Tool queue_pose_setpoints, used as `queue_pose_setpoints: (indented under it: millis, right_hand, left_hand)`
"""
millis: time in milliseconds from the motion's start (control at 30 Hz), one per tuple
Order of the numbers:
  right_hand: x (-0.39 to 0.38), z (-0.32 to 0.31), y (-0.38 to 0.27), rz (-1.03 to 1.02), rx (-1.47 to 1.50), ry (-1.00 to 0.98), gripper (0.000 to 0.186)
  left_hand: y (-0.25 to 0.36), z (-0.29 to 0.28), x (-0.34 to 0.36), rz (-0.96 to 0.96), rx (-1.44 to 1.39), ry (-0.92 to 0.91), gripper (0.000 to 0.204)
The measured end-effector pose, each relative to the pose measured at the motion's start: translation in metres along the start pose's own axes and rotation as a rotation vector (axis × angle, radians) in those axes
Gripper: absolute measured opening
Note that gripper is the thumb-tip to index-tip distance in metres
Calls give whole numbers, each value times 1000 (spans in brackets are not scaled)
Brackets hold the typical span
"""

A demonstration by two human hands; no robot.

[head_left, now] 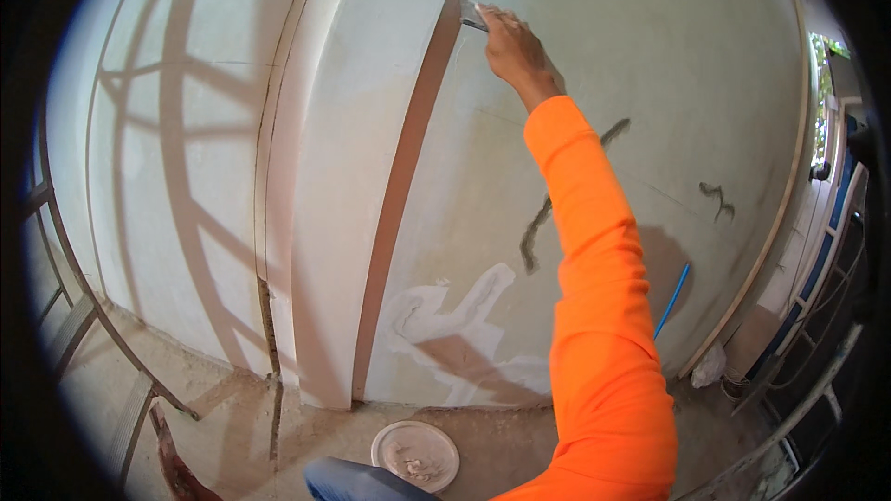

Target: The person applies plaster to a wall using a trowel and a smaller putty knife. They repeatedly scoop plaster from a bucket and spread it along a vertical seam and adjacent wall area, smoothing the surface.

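Note:
My right arm, in an orange sleeve, reaches up across the wall. At its end, my right hand (518, 48) is closed on a putty knife (472, 15) with a greyish flat blade. The blade lies at the edge of the grey-green wall panel (483, 186), beside a long brown vertical strip (399, 195). White filler patches (445, 315) cover the panel's lower part, and dark streaks mark it higher up. On the floor below sits a round white lid (379, 464) with pale filler on it. My left hand is out of view.
A metal scaffold or ladder (76, 255) stands at the left, its shadow falling on the white wall. At the right, a blue rod (672, 301) leans near the wall, and a white bag (709, 366) lies by metal framing. My denim-covered knee (357, 480) shows below.

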State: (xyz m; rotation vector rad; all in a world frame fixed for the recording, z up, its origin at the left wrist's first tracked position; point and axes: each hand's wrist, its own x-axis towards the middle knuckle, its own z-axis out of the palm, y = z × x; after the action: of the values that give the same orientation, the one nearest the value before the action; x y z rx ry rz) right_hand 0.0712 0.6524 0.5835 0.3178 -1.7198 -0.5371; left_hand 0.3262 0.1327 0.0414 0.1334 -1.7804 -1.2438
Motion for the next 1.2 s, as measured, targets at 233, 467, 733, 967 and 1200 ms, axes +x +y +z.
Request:
queue_pose_setpoints:
  millis: [233,467,733,967,1200]
  right_hand:
    - [-93,34,-56,59,-92,-48,44]
    - [-192,51,-117,129,-42,-92,46]
    - [-308,46,-202,114,-12,-316,48]
    - [-143,-10,-100,285,117,-1,46]
    - [-49,4,7,208,0,91,59]
  left_hand:
    - [-48,-1,-12,-88,-80,19,37]
    - [-64,-1,-9,-133,-122,6,36]
    - [-20,-3,-5,-43,-17,-49,35]
    - [-25,-9,-7,-34,13,-34,35]
    - [-25,-8,-5,-36,12,-27,35]
